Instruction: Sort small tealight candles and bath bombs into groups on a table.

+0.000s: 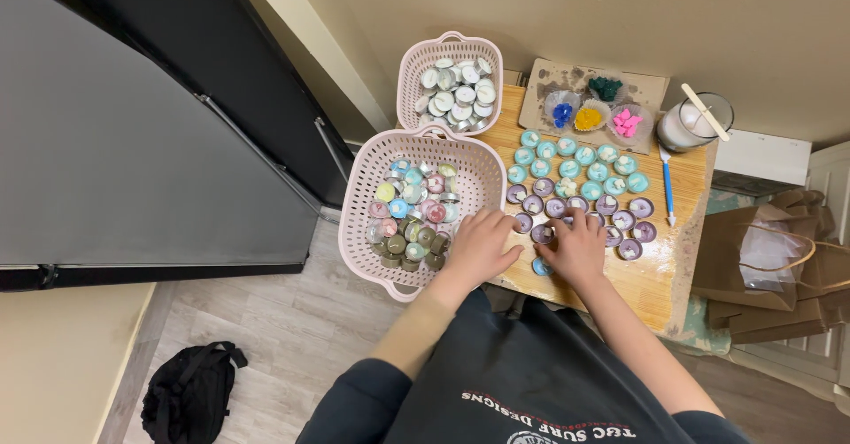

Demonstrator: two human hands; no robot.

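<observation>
Two pink plastic baskets with perforated walls and rounded corners. The nearer basket (359, 187) is piled with mixed tealights (pink, blue, green, brownish), too many to count. The farther basket (410, 68), at 12 o'clock from it, holds plain silvery-white ones. On the wooden surface (655, 285) there are roughly a dozen teal tealights (575, 165) in loose rows, and just below them at 6 o'clock about a dozen purple tealights (589, 216), all small round cups. At 12 o'clock from the teal bunch, a cardboard sheet (549, 77) carries three clear cups of blue, yellow and pink bits, plus a dark green clump. At 3 o'clock sit a blue-handled tool (667, 187) and a glass jar (699, 121) of white wax with a wooden stick in it.

The left hand (482, 247) rests at the surface's edge beside the nearer basket, fingers loosely curled, not gripping anything that's visible. The right hand (577, 247) is spread flat with fingertips on the bottom row of purple tealights, touching rather than clamped. One blue tealight (541, 268) sits between both hands.
</observation>
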